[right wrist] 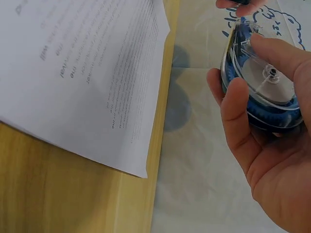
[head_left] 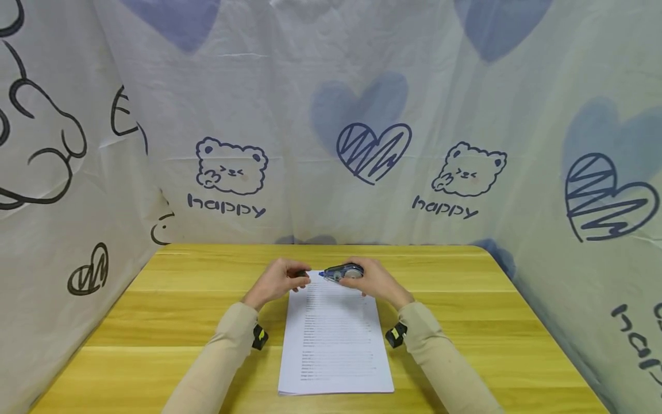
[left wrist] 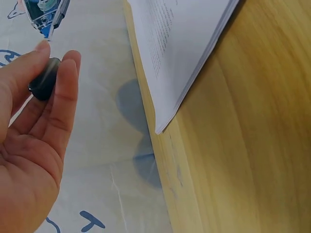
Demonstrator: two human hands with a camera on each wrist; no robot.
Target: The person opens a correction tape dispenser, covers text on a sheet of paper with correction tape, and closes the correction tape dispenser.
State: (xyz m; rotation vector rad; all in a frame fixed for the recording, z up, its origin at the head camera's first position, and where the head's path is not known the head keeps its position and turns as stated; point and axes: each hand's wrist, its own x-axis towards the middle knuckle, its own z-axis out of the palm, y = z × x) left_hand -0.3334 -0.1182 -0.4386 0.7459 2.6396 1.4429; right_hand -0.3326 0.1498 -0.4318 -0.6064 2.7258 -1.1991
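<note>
A correction tape dispenser (right wrist: 267, 85) with a clear case and blue parts lies in my right hand (head_left: 376, 280), gripped between thumb and fingers. Its blue tip points left, toward my other hand. My left hand (head_left: 279, 280) pinches a small dark cap (left wrist: 44, 80) between thumb and fingertips. A short gap separates the cap from the dispenser's tip. Both hands hover over the top end of a stack of printed paper (head_left: 336, 339), which lies on the table.
The yellow wood-grain table (head_left: 465, 299) extends to both sides of the paper. A pale cloth (head_left: 305, 218) printed with hearts and bears hangs behind its far edge and along both sides. A dark wrist camera (head_left: 260, 337) sits on the left sleeve, another on the right.
</note>
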